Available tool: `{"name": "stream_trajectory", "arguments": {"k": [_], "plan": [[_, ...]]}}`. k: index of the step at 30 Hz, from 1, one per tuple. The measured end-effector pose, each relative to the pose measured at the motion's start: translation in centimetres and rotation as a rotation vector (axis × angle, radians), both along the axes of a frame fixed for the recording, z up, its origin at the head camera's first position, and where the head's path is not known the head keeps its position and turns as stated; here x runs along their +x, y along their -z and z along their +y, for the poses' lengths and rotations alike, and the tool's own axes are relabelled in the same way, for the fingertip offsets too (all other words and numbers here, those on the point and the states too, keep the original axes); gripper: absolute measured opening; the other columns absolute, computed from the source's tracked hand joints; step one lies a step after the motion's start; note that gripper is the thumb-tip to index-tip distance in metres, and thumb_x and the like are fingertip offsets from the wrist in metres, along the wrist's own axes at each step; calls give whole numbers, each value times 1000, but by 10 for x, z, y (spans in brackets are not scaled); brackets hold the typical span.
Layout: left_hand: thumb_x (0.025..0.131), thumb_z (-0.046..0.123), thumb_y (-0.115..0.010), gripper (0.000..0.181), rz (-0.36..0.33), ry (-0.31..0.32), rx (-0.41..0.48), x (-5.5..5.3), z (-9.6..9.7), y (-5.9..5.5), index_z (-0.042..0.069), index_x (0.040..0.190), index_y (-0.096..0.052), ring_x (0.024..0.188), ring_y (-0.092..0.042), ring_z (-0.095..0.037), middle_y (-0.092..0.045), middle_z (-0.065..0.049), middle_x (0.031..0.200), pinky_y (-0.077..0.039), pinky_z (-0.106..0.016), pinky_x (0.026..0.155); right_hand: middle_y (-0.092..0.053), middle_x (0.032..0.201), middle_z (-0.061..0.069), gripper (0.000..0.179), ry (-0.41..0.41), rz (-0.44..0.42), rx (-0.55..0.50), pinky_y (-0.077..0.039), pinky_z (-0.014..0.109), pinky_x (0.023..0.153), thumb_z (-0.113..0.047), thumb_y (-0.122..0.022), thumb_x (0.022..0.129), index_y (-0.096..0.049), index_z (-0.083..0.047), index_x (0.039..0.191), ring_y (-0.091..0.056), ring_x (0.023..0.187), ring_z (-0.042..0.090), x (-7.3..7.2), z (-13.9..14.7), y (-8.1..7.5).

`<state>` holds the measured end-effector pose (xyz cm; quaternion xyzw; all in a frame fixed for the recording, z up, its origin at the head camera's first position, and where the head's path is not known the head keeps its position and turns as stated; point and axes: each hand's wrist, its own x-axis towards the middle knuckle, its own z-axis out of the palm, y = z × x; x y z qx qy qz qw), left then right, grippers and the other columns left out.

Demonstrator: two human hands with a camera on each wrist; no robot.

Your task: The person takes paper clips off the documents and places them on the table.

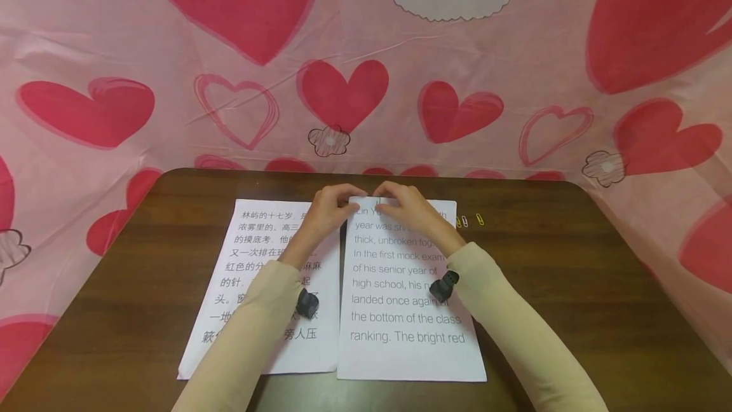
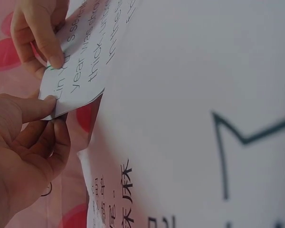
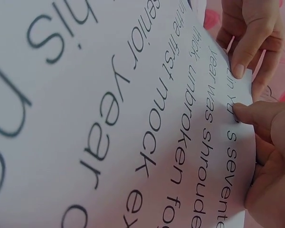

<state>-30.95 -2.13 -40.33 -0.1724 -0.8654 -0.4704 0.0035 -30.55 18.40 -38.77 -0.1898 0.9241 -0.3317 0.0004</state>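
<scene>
A stack of paper with English print (image 1: 400, 361) lies on the table, its top edge raised between both hands. At its top left corner, the left hand (image 1: 332, 212) pinches the paper, thumb on the printed face and fingers behind. The right hand (image 1: 407, 210) pinches the same top edge a little to the right, its thumb over the first line. In the left wrist view a small green bit (image 2: 49, 67) shows beside the right thumb tip; most of it is hidden. Paper with Chinese print (image 1: 309, 358) lies to the left, partly under the left forearm.
Right of the English paper's top lie a yellow paper clip (image 1: 480, 219), a white paper clip (image 1: 465, 221) and another yellow one close to the paper's edge. The brown table (image 1: 572, 310) ends at the back against a pink cloth (image 1: 354, 24) printed with hearts.
</scene>
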Motion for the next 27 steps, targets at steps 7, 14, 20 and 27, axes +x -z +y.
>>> {"name": "stream_trajectory", "arguments": {"k": [7,14,20,27], "plan": [[93,7,-68,27,-4,1,2,-1,0,1,14,119,-73,92,-65,-23,-74,-8,116,-51,-33,83,-73,113,8,19,46,-14,-52,-47,43,104,-17,-66,95,-67,-13,114,-66,107,25,1,0,0],[93,7,-67,27,9,9,-2,-1,0,0,14,119,-73,94,-64,-23,-74,-7,118,-52,-35,87,-73,105,9,20,72,14,-107,-49,39,95,-17,-66,95,-67,-11,113,-66,97,22,0,0,0],[93,6,-67,27,11,10,-5,0,0,-2,14,118,-74,92,-65,-23,-74,-7,117,-52,-34,84,-74,103,9,20,123,6,-149,-49,38,91,-17,-66,95,-68,-11,114,-68,95,23,-1,0,0],[93,5,-68,27,12,-1,-12,1,-2,0,14,117,-74,91,-64,-23,-75,-6,115,-52,-35,84,-76,96,9,20,219,73,-245,-47,32,88,-16,-67,96,-68,-9,115,-69,90,21,-3,10,-2]]}}
